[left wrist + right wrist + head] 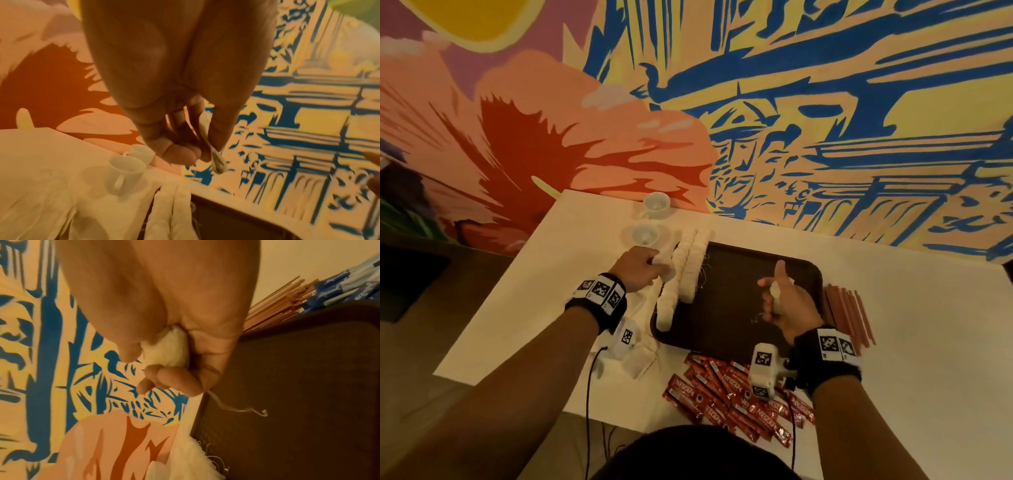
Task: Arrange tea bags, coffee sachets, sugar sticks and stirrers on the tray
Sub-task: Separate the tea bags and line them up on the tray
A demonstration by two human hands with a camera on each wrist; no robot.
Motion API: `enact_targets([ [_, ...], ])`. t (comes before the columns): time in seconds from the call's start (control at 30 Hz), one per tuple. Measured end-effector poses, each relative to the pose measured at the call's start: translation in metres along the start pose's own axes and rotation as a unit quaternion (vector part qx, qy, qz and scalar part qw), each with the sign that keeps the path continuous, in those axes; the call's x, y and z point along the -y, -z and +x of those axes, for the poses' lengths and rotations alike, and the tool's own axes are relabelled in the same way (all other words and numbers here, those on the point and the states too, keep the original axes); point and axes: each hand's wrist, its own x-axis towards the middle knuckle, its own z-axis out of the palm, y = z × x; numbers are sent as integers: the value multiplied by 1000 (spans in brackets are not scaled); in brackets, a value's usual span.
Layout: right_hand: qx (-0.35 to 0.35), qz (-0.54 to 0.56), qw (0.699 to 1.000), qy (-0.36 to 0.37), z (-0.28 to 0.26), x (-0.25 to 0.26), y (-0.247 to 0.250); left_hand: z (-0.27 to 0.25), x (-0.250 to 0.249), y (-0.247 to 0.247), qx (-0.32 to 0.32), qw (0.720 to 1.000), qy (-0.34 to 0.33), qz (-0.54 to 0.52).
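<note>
two white cups [650, 219] stand at the table's far edge, at about 11 o'clock from the tray. just right of them the left hand [638, 267] pinches a tea bag [207, 139] between thumb and fingertips; the bag hangs edge-on below the fingers, above the rows of tea bags [686, 270] that run along the tray's left rim. the nearer row overhangs that rim onto the white table [534, 291], where more loose tea bags [640, 359] lie at 7 o'clock from the tray. the dark tray [729, 308] is bare across its middle and right, the widest open room. over its right half the right hand [782, 301] curls round another tea bag [170, 350], thumb raised, the bag's string [236, 408] trailing down toward the tray floor. at 6 o'clock, off the near rim, red coffee sachets [729, 394] lie heaped. at 3 o'clock, beside the right rim, the stirrers [849, 315] lie bunched, with blue sugar sticks [345, 292] just beyond them in the right wrist view.
</note>
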Motion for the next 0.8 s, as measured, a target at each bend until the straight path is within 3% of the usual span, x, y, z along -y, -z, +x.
enact_targets([
  [0.33, 7, 65, 992, -107, 21, -15, -32, 54, 30, -65, 151, 955, -60, 248],
  [0.5, 26, 61, 993, -99, 22, -21, -35, 72, 36, -84, 191, 930, -78, 303],
  [0.63, 24, 77, 991, -107, 27, -24, -36, 85, 39, -92, 187, 924, -82, 322],
  [0.8, 27, 59, 992, -108, 30, -30, -31, 96, 36, -92, 129, 930, -80, 335],
])
